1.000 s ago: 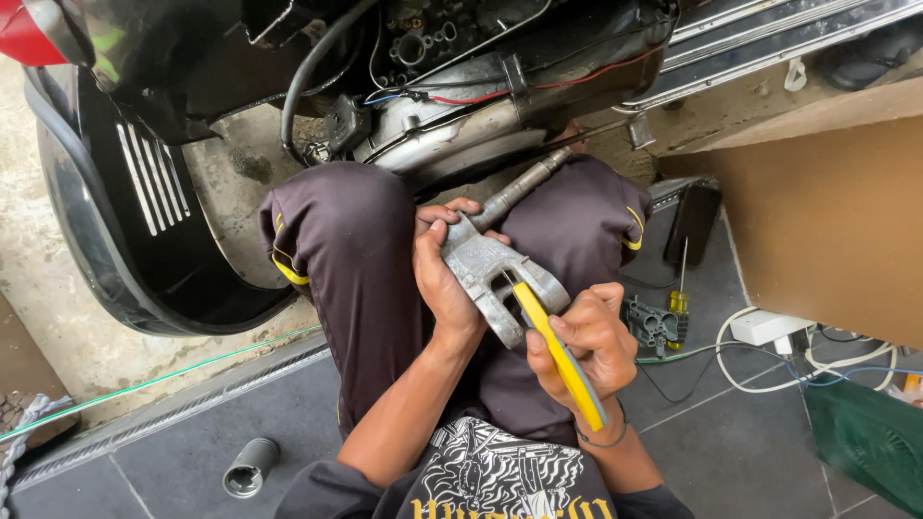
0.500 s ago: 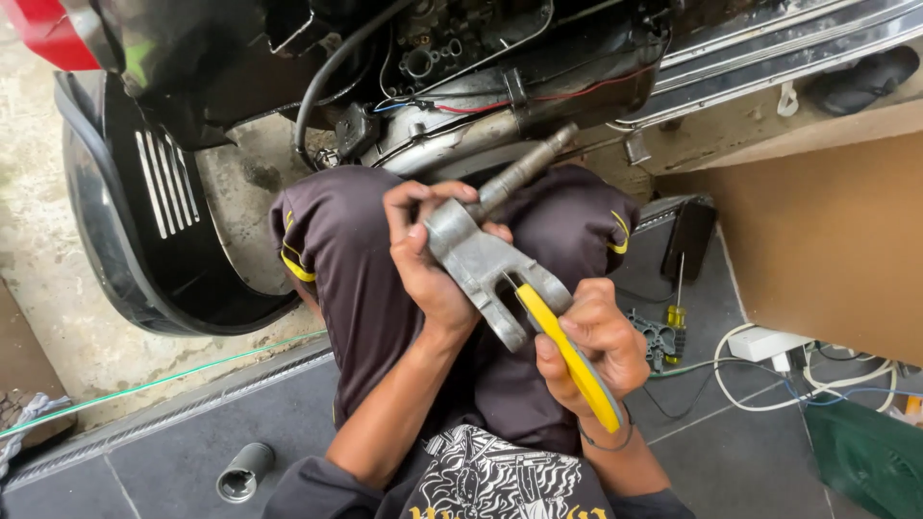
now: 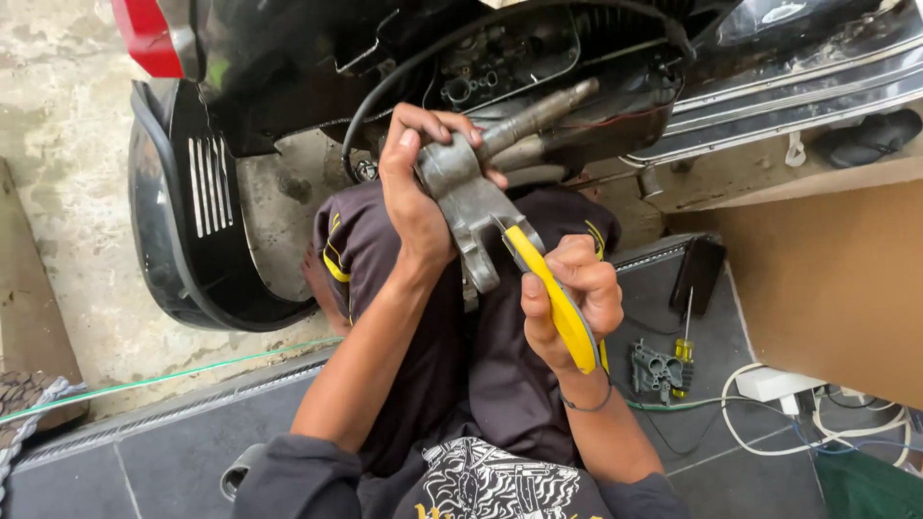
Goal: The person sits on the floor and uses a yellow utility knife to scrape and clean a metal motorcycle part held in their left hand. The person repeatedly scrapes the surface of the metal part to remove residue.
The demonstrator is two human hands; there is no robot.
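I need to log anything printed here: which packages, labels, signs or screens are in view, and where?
Cardboard box: right side, plain brown flat panel.
Dark flat device: on the tiled floor beside the box, black rectangle, possibly a phone; screen not visible.
Shirt print: bottom centre, white and yellow graphic on black.

Dark rolled-up sleeves, a black shirt with white print, dark yellow-trimmed trousers, and a thin wristband.

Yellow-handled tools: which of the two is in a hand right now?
The pliers, gripped by the right hand against the grey metal part that the left hand holds. The small screwdriver lies untouched on the floor.
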